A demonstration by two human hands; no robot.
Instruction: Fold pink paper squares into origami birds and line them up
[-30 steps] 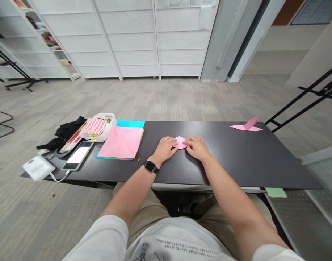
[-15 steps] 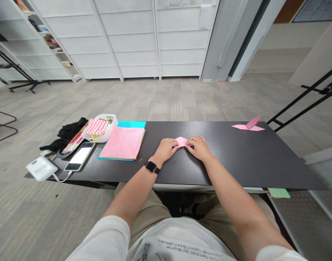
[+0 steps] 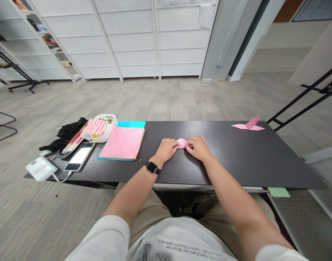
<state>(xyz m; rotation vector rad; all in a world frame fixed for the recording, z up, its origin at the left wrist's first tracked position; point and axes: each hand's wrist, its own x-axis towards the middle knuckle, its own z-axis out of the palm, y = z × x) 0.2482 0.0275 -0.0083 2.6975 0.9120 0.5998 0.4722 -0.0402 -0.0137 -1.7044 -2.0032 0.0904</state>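
A small piece of folded pink paper [image 3: 182, 143] lies on the dark table in front of me, between my two hands. My left hand [image 3: 168, 148] has its fingers closed on the paper's left end. At the right end, my right hand [image 3: 197, 146] pinches it with thumb and fingers. Both ends of the paper are hidden under the fingers. To the left lies a stack of coloured paper [image 3: 124, 143] with a pink sheet on top. Far to the right sits a folded pink paper figure [image 3: 249, 125] with one flap standing up.
On the table's left are a white basket [image 3: 111, 127] with packets, a tray of pencils [image 3: 72, 143], black cloth [image 3: 70, 129], a phone [image 3: 80, 156] and a cabled white box [image 3: 41, 169]. Green paper [image 3: 279, 192] pokes out below the right front edge. A black stand [image 3: 309, 96] rises beyond.
The fingers have shifted very slightly on the folded pink paper, and a little more of its middle shows. Everything else stays where it was.
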